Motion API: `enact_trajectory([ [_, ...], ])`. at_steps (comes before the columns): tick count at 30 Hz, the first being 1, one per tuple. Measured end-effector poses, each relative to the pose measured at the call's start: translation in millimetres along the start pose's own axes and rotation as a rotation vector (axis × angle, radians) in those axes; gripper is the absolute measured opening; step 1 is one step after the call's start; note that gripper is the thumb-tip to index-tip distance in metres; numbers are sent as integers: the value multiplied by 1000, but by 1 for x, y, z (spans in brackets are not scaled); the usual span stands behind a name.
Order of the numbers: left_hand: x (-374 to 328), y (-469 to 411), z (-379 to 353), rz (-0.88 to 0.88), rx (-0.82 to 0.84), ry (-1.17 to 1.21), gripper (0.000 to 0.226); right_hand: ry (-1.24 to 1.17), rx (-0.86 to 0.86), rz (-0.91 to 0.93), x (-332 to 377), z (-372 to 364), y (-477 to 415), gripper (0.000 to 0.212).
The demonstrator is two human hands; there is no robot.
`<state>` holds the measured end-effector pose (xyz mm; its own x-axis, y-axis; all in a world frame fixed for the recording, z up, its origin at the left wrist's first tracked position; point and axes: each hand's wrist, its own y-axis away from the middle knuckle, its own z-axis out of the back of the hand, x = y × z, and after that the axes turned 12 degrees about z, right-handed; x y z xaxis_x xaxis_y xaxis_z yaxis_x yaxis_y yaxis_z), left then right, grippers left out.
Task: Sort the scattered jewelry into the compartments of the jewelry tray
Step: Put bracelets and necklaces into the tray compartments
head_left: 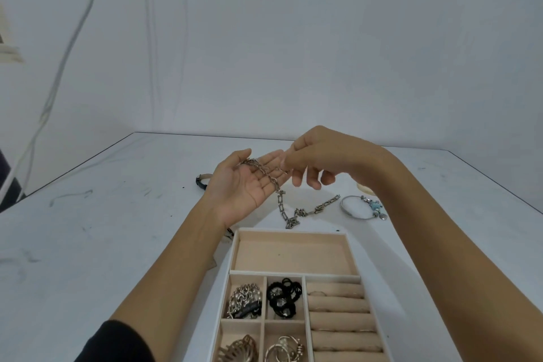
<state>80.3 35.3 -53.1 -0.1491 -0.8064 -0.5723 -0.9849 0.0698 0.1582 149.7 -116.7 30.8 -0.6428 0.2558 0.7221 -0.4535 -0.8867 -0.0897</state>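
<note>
A silver chain necklace (pixel 281 203) drapes across the upturned palm of my left hand (pixel 242 185), and its lower part trails on the table just beyond the jewelry tray (pixel 233 247). My right hand (pixel 317 160) pinches the chain's upper end at the left fingertips. The tray's large far compartment is bare. Its small compartments hold a silver pearl chain (pixel 244 300), black hair ties (pixel 283 297), a brown hair claw (pixel 236 348) and silver bangles (pixel 285 350). Ring rolls (pixel 340 317) fill the right side.
On the white table (pixel 117 229), a silver bangle with blue charms (pixel 363 206) lies to the right of the chain. A dark watch strap (pixel 202 180) lies behind my left hand. A pale round object (pixel 364 188) shows behind my right wrist. A wall rises behind.
</note>
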Motion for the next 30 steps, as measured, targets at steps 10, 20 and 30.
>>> enact_trajectory([
  [10, -5, 2, -5, -58, -19, 16, 45, 34, 240, -118, -28, -11, -12, 12],
  [20, -10, 5, -6, -97, 19, 61, 44, 35, 257, 7, -57, -34, -17, 3],
  [30, -24, 11, -1, -297, 44, 293, 42, 3, 343, -9, -68, -4, -3, 19],
])
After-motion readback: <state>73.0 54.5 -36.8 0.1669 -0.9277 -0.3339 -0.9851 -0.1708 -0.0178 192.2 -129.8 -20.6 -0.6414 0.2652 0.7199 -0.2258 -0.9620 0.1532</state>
